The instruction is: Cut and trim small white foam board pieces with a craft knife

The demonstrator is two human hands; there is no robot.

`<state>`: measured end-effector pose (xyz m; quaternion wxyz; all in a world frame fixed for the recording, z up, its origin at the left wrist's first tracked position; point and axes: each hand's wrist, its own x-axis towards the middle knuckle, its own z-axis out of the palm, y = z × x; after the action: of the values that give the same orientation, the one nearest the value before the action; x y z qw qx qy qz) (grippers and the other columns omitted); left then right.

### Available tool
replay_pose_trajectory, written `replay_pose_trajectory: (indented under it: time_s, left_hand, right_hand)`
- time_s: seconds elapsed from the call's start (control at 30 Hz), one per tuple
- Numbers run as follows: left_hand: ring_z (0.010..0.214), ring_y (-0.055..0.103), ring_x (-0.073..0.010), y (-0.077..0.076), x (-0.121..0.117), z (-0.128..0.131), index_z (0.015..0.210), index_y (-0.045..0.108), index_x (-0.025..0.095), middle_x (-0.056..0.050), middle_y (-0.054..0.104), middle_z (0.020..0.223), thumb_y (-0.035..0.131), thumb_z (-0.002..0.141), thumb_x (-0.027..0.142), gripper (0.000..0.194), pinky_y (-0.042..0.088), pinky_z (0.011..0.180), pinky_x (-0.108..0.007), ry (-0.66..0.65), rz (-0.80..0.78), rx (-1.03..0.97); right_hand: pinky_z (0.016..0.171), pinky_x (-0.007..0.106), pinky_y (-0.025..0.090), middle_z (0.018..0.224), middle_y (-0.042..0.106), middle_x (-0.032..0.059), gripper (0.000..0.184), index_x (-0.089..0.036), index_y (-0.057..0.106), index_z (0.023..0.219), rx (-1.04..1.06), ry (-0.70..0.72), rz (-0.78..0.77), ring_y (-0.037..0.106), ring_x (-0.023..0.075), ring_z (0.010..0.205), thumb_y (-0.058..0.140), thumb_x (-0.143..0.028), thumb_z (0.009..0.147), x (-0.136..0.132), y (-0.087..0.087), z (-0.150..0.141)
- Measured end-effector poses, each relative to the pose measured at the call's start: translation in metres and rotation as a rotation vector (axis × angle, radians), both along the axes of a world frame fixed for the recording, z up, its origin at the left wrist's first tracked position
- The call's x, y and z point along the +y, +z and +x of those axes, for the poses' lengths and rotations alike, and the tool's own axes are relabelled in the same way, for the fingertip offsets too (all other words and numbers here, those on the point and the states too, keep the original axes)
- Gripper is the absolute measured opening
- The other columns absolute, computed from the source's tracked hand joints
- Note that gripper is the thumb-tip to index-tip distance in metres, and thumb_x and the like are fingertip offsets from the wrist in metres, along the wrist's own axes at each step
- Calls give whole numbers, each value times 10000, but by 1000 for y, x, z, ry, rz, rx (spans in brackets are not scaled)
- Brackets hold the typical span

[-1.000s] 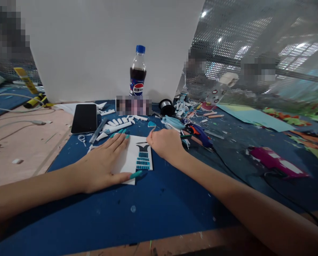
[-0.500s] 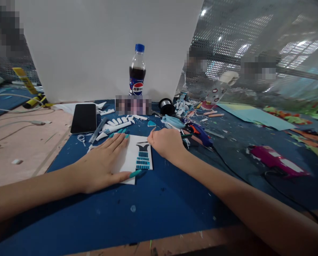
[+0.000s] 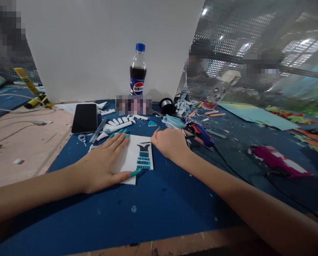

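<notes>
My left hand (image 3: 102,161), fingers straight and thumb spread, presses flat on a smooth white rectangular card (image 3: 131,153) lying on a scuffed dark-blue work mat (image 3: 161,209), covering much of the card's left side. My right hand (image 3: 169,142) curls into a fist at the card's upper right edge; I cannot tell whether it clamps anything. Between them, the card bears a flared black shape (image 3: 144,148) above stacked rows of narrow glossy teal strips (image 3: 143,160).

Chunky matte-white offcuts (image 3: 118,123) crowd the space beyond my left fingertips, near a flat black phone (image 3: 84,118). A clear plastic cola bottle with a blue cap (image 3: 138,73) stands upright before a plain white panel (image 3: 102,46). A round black spool (image 3: 167,106) sits farther back; a blue-and-orange glue gun (image 3: 203,135) lies close behind my right wrist, partly hidden.
</notes>
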<state>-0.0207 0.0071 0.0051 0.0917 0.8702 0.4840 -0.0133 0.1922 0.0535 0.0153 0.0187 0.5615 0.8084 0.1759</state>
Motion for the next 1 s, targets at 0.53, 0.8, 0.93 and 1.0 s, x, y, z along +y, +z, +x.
replay_pose_trajectory:
  time_s: [0.53, 0.8, 0.93, 1.0]
  left_hand:
    - [1361, 95, -309, -9, 1, -6, 1425, 132, 107, -101, 57, 1496, 297, 771, 712, 906, 186, 1095, -463, -39, 74, -29]
    - [1358, 117, -312, -15, 1, -9, 1430, 119, 132, -99, 67, 1493, 323, 786, 682, 870, 197, 1089, -459, -68, 118, -62]
    - [1356, 122, -315, -14, 1, -10, 1431, 114, 141, -92, 65, 1492, 331, 785, 678, 867, 209, 1084, -471, -63, 118, -77]
    - [1357, 116, -314, -13, 1, -9, 1427, 130, 120, -101, 69, 1491, 328, 783, 684, 878, 197, 1089, -469, -58, 112, -74]
  right_hand:
    - [487, 253, 197, 615, 627, 108, 366, -112, 677, 889, -100, 29, -31, 510, 169, 544, 325, -94, 795, -2, -2, 15]
    - [479, 254, 195, 576, 610, 110, 349, -111, 670, 922, -133, 38, -2, 516, 186, 553, 360, -78, 765, -3, -4, 24]
    - [477, 254, 200, 566, 609, 98, 398, -131, 647, 1016, -164, 42, -18, 523, 193, 548, 374, -47, 738, -4, -3, 26]
    - [476, 255, 205, 602, 626, 102, 444, -144, 631, 1064, -185, 49, -30, 540, 202, 570, 379, -21, 720, -5, -1, 27]
